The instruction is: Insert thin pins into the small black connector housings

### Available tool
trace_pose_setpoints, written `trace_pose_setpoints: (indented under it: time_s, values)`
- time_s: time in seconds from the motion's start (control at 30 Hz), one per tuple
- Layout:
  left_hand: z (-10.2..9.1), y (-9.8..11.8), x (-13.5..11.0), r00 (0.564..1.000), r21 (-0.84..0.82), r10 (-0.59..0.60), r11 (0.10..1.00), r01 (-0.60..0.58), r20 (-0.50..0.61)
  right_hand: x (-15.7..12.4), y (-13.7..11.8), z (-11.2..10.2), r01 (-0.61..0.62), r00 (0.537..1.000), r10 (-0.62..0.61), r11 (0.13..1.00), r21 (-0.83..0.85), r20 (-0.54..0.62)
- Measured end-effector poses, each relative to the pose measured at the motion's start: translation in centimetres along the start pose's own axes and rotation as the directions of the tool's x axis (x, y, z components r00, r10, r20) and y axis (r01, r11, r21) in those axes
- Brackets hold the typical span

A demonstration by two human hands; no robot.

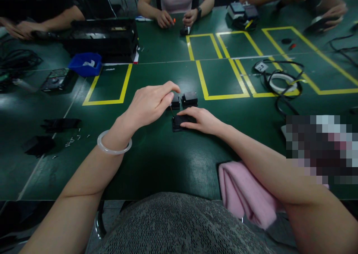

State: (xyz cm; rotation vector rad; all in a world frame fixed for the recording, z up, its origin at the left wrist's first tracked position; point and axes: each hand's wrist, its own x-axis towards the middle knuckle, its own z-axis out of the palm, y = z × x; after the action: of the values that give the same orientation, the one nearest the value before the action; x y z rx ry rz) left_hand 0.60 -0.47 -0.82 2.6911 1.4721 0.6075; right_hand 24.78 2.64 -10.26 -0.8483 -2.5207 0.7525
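Grey patterned garment (173,228) nearest camera. Left hand (151,104) pinches a thin tool (172,110), tip down at black part (179,121); right hand (205,120) grasps that part between thumb and fingers, two black blocks (190,98) just beyond the grip.

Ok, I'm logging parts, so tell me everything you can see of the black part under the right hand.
The black part is low and blocky, apparently plastic, with a thin ledge along its near side. It lies flat on the green tabletop, nearer the camera than two other black parts. The right hand holds it, hiding its right end. A thin shaft held in the left hand reaches its left end; whether it touches is unclear.
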Motion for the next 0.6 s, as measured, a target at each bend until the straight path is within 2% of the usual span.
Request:
trace_pose_setpoints:
  time_s: [0.1,0.3,0.6]
  values:
    - [-0.09,0.01,-0.07,1.000,0.004,0.019,1.000,-0.019,0.006,-0.01,0.02,0.00,0.006,1.000,-0.006,1.000,0.000,-0.007]
    - [-0.02,0.02,0.06,0.999,0.054,-0.041,0.998,0.041,-0.004,0.05,0.00,0.00,-0.001,1.000,0.001,1.000,-0.008,0.002]
    - [0.21,0.06,0.05,0.998,0.039,-0.046,0.998,0.047,-0.046,0.06,-0.10,-0.02,-0.005,1.000,0.005,1.000,-0.005,0.008]
